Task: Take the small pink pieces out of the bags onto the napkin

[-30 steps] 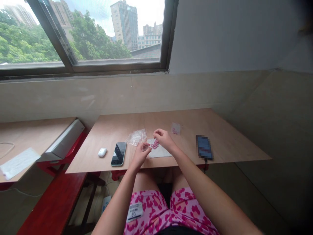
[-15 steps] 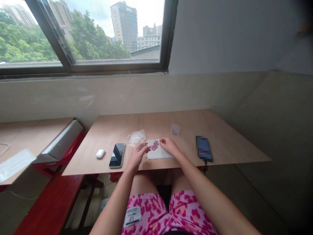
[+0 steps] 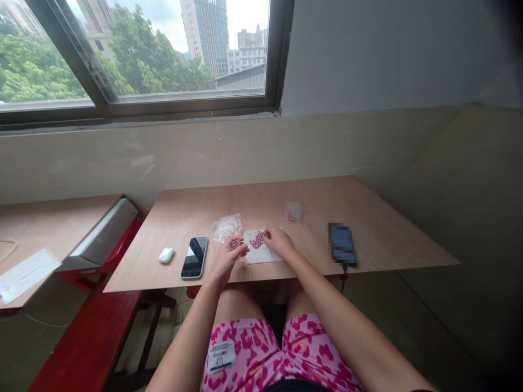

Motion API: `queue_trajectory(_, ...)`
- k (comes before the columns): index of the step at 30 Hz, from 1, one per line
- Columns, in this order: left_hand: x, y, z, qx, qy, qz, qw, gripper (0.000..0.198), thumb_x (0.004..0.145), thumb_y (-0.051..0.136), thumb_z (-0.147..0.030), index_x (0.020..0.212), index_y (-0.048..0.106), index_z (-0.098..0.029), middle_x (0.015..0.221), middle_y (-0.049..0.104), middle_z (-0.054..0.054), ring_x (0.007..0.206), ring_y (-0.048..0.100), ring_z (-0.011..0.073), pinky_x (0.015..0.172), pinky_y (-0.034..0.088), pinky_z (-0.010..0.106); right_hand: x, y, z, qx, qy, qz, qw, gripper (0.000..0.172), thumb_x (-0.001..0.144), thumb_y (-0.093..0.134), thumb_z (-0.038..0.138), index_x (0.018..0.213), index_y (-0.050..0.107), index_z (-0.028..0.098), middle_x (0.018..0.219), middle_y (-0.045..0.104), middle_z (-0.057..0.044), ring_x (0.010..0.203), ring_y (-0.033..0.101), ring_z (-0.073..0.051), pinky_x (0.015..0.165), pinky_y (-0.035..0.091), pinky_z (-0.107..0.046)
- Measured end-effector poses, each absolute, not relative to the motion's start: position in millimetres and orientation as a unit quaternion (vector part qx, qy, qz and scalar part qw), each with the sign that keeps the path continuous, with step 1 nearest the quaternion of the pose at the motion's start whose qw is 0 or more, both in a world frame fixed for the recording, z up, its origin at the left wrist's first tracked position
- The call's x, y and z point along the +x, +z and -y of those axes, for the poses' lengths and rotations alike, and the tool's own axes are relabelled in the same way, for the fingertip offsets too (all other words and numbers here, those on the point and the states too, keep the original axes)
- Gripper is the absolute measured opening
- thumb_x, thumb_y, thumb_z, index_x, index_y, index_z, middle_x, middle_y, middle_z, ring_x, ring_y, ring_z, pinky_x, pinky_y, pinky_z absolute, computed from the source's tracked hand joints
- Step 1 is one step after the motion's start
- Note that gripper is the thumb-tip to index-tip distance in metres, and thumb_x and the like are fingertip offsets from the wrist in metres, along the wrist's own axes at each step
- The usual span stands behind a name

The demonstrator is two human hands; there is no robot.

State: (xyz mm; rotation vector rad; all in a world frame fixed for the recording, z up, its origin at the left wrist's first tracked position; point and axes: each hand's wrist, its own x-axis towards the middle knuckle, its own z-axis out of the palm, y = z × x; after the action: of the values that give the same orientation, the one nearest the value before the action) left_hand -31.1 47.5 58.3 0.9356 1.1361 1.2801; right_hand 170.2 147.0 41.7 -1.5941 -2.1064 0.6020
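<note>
Small pink beads [image 3: 257, 240] lie in a loose cluster on a white paper sheet [image 3: 261, 256] near the table's front edge. To the left of the cluster, my left hand [image 3: 231, 253] is closed, with a thin pale cord [image 3: 236, 244] looped at its fingers. My right hand [image 3: 280, 242] rests over the sheet's right part, its fingertips pinched together at the right side of the beads. Whatever sits between those fingertips is too small to make out. Behind my left hand lies a crumpled clear plastic bag [image 3: 226, 226].
A small clear bag with pink beads [image 3: 293, 212] lies farther back on the wooden table [image 3: 253, 198]. On the left are a dark-screened phone [image 3: 194, 258] and a white earphone case [image 3: 166, 255]. A second phone [image 3: 342, 244] with a cable lies on the right.
My right hand has moved slightly left, bringing its fingertips to the edge of the beads. My left hand stays in nearly the same place. The camera view has shifted slightly.
</note>
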Motion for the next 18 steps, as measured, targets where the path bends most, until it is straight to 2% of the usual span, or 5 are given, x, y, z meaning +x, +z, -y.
queue_trajectory(4,-33,58,-46,0.437,0.520,-0.499,0.539,0.038,0.077,0.080,-0.040,0.106,0.068,-0.018,0.095,0.073,0.009,0.086,0.070,0.0228,0.079,0.052,0.033,159,73,-136,-0.540,0.259,0.742,0.301,0.018,0.094,0.055,0.027,0.091,0.069,0.018,0.087,0.074,-0.005,0.081,0.067,-0.018,0.073,0.047,-0.024)
queue_trajectory(7,-34,58,-46,0.479,0.504,-0.508,0.508,0.037,0.079,0.079,-0.039,0.109,0.070,-0.018,0.105,0.073,0.011,0.096,0.069,0.0253,0.084,0.051,0.034,141,98,-117,-0.445,0.290,0.762,0.372,0.016,0.094,0.056,0.028,0.089,0.069,0.019,0.084,0.072,-0.002,0.077,0.066,-0.016,0.071,0.047,-0.023)
queue_trajectory(11,-34,59,-46,0.489,0.515,-0.483,0.512,0.041,0.080,0.079,-0.039,0.114,0.071,-0.017,0.117,0.072,0.013,0.110,0.066,0.0281,0.091,0.051,0.035,124,111,-97,-0.373,0.278,0.821,0.331,0.009,0.088,0.066,0.025,0.091,0.072,0.020,0.094,0.072,-0.003,0.078,0.064,-0.015,0.073,0.047,-0.023)
queue_trajectory(15,-35,60,-44,0.445,0.524,-0.479,0.546,0.041,0.077,0.083,-0.038,0.109,0.070,-0.016,0.101,0.073,0.010,0.093,0.069,0.0232,0.085,0.052,0.034,131,97,-102,-0.439,0.252,0.789,0.348,0.010,0.090,0.062,0.022,0.092,0.072,0.020,0.092,0.074,-0.003,0.077,0.065,-0.016,0.074,0.047,-0.024)
queue_trajectory(18,-34,62,-43,0.383,0.536,-0.467,0.590,0.045,0.073,0.086,-0.037,0.108,0.068,-0.016,0.096,0.071,0.009,0.088,0.069,0.0220,0.079,0.053,0.033,148,75,-115,-0.498,0.231,0.778,0.306,0.011,0.090,0.062,0.022,0.088,0.072,0.019,0.088,0.075,-0.004,0.078,0.067,-0.017,0.074,0.046,-0.025)
